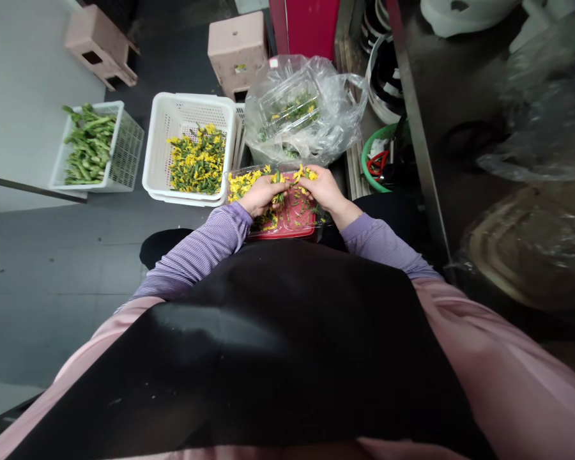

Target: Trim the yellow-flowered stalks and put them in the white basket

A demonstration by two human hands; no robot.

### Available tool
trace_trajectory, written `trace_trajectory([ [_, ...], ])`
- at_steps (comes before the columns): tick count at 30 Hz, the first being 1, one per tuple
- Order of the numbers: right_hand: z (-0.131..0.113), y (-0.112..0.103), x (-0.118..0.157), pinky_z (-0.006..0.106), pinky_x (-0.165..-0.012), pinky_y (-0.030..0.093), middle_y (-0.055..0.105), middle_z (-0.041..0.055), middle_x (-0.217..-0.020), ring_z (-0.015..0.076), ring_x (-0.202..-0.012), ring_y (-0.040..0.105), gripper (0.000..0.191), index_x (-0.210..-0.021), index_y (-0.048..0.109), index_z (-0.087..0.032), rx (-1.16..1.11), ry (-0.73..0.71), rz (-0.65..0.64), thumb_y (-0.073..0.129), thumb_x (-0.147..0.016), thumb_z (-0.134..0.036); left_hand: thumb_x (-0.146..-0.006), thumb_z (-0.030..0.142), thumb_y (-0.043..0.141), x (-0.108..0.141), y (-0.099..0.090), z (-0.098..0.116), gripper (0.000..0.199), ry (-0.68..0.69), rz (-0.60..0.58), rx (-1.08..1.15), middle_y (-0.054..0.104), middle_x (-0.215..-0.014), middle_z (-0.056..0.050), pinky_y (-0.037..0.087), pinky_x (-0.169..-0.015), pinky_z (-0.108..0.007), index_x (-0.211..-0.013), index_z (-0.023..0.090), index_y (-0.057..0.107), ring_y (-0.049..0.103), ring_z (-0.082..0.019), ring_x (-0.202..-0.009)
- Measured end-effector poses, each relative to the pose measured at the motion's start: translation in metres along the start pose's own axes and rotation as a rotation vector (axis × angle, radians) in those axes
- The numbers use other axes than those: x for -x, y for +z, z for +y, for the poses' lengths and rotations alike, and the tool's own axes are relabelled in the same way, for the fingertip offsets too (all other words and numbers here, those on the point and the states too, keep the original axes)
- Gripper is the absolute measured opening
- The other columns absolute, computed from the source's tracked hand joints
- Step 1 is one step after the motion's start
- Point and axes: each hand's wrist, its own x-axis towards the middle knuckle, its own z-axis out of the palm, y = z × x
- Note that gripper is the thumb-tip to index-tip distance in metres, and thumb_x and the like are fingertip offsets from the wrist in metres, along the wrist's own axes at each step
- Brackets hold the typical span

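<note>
Grey floor [105,255] spreads around our white basket [156,147] of yellow flowers [197,161]. Over the red tray [294,220], our left hand [261,195] curls nearly closed around flowering stems [278,197], while our right hand [324,190], tightly pinched, grips a yellow sprig [305,172].

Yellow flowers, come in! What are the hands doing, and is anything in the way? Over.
Left hand, right hand: both pinching yellow flowers. Held over red tray. Clear plastic bag just beyond.
</note>
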Motion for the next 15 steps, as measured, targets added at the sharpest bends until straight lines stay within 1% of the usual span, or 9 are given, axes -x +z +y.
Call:
trace_trajectory([
  [2, -0.001, -0.002, -0.001, 0.023, -0.052, 0.043, 0.056, -0.0033, -0.066, 0.0146, -0.064, 0.056, 0.022, -0.087, 0.062, -0.021, 0.08, -0.072, 0.038, 0.079, -0.073, -0.018, -0.082, 0.01, 0.081, -0.001, 0.002, 0.0, 0.017, 0.004, -0.006, 0.008, 0.058, -0.055, 0.003, 0.025, -0.039, -0.016, -0.096, 0.013, 0.072, 0.047, -0.005, -0.041],
  [5, -0.004, -0.003, 0.001, 0.029, -0.069, 0.053, 0.066, 0.002, -0.081, 0.0216, -0.088, 0.063, 0.018, -0.083, 0.064, -0.021, 0.212, -0.195, 0.091, 0.076, -0.072, -0.016, -0.082, 0.01, 0.082, -0.004, 0.004, -0.003, 0.015, 0.012, -0.013, 0.027, 0.055, -0.053, 0.005, 0.023, -0.039, -0.015, -0.089, 0.014, 0.069, 0.043, -0.003, -0.039],
  [7, -0.007, -0.001, 0.005, 0.032, -0.079, 0.055, 0.069, 0.0047, -0.09, 0.025, -0.1, 0.063, 0.016, -0.082, 0.064, -0.022, 0.262, -0.242, 0.099, 0.075, -0.071, -0.016, -0.081, 0.009, 0.083, -0.006, 0.005, -0.005, 0.017, 0.006, -0.003, 0.046, 0.053, -0.052, 0.006, 0.021, -0.038, -0.015, -0.084, 0.014, 0.067, 0.04, -0.002, -0.038],
  [9, -0.008, 0.002, 0.008, 0.033, -0.081, 0.056, 0.07, 0.0056, -0.093, 0.0263, -0.104, 0.062, 0.016, -0.081, 0.063, -0.022, 0.267, -0.256, 0.1, 0.075, -0.071, -0.018, -0.08, 0.007, 0.083, -0.006, 0.005, -0.006, 0.019, -0.004, 0.009, 0.06, 0.052, -0.051, 0.006, 0.02, -0.037, -0.016, -0.082, 0.014, 0.065, 0.038, -0.002, -0.036],
  [11, -0.006, 0.006, 0.011, 0.031, -0.076, 0.055, 0.068, 0.0045, -0.089, 0.0248, -0.098, 0.063, 0.018, -0.082, 0.062, -0.023, 0.224, -0.233, 0.105, 0.076, -0.072, -0.02, -0.079, 0.006, 0.081, -0.005, 0.006, -0.005, 0.018, -0.001, 0.007, 0.051, 0.053, -0.051, 0.006, 0.021, -0.036, -0.016, -0.082, 0.014, 0.065, 0.038, -0.002, -0.036],
  [13, -0.003, 0.01, 0.012, 0.027, -0.063, 0.051, 0.063, 0.0015, -0.078, 0.0206, -0.082, 0.062, 0.021, -0.085, 0.061, -0.023, 0.118, -0.158, 0.099, 0.079, -0.074, -0.025, -0.08, 0.005, 0.08, -0.003, 0.006, -0.004, 0.017, 0.01, -0.007, 0.037, 0.055, -0.052, 0.004, 0.022, -0.036, -0.017, -0.081, 0.013, 0.065, 0.039, -0.002, -0.037],
  [15, -0.001, 0.012, 0.01, 0.023, -0.052, 0.043, 0.056, -0.0021, -0.069, 0.0151, -0.065, 0.055, 0.026, -0.088, 0.058, -0.024, -0.038, -0.047, 0.068, 0.081, -0.076, -0.029, -0.08, 0.006, 0.079, 0.0, 0.006, -0.003, 0.016, 0.022, -0.024, 0.035, 0.057, -0.054, 0.003, 0.023, -0.036, -0.017, -0.08, 0.012, 0.065, 0.04, -0.002, -0.038],
])
